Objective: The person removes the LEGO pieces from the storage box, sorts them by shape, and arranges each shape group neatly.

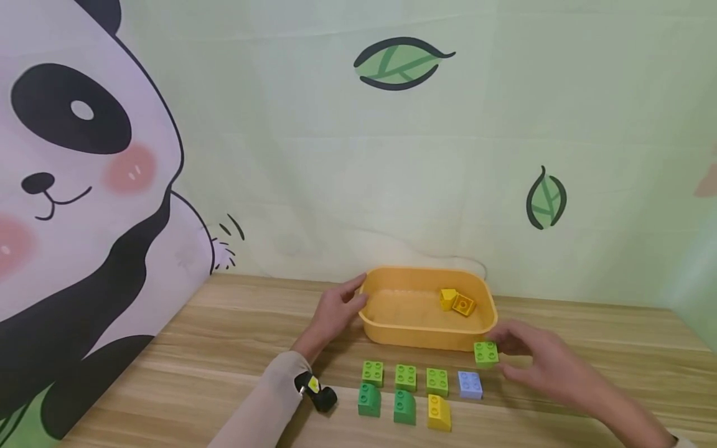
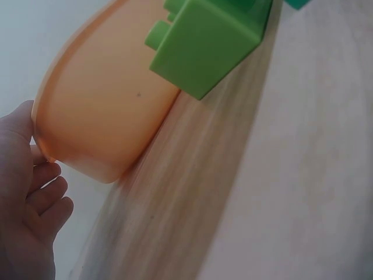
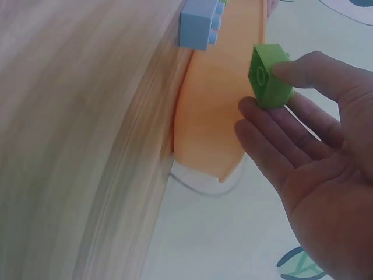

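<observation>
My left hand (image 1: pixel 334 309) holds the left end of an orange plastic bin (image 1: pixel 426 338), thumb and index finger at its rim. Its other fingers are curled beside the outer wall in the left wrist view. A lime-green toy building block (image 1: pixel 485 353) is pinched between the thumb and fingers of my right hand (image 1: pixel 538 358), off the table by the bin's front right corner. Its hollow underside shows in the right wrist view. Inside the bin, toward the right, lie two yellow blocks (image 1: pixel 463 305), one with its underside up.
In front of the bin stands a row of lime-green blocks (image 1: pixel 406 378) ending in a light-blue block (image 1: pixel 470 385). Nearer are two dark-green curved blocks (image 1: pixel 404 407) and a yellow curved block (image 1: pixel 439 412). A panda-printed cloth (image 1: pixel 313 174) hangs behind the wooden table (image 1: pixel 224 348).
</observation>
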The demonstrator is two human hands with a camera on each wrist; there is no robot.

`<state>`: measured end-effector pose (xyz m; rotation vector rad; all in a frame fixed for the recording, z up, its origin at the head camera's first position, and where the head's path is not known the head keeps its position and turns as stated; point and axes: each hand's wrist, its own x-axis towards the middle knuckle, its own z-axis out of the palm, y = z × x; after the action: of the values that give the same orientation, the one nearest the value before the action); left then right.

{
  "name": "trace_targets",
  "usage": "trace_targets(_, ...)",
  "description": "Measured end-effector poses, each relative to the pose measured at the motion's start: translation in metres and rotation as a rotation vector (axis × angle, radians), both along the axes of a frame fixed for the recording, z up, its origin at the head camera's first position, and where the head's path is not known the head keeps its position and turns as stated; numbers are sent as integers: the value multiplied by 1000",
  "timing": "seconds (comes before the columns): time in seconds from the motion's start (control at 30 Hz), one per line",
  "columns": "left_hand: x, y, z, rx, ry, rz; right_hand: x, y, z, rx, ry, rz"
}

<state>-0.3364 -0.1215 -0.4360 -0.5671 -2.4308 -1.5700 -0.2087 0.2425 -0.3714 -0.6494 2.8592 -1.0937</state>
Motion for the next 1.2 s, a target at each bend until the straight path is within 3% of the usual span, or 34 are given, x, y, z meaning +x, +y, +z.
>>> trace_targets(0.53, 0, -1, -1, -5, 6, 3, -3, 16, -13, 66, -52, 106)
trace_targets(0.97, 0, -1, 1, -6, -10, 5, -8, 19, -18, 82, -198, 81)
trace_targets(1.2, 0, -1, 1, -10, -2, 4, -9, 20, -20, 94, -194, 108)
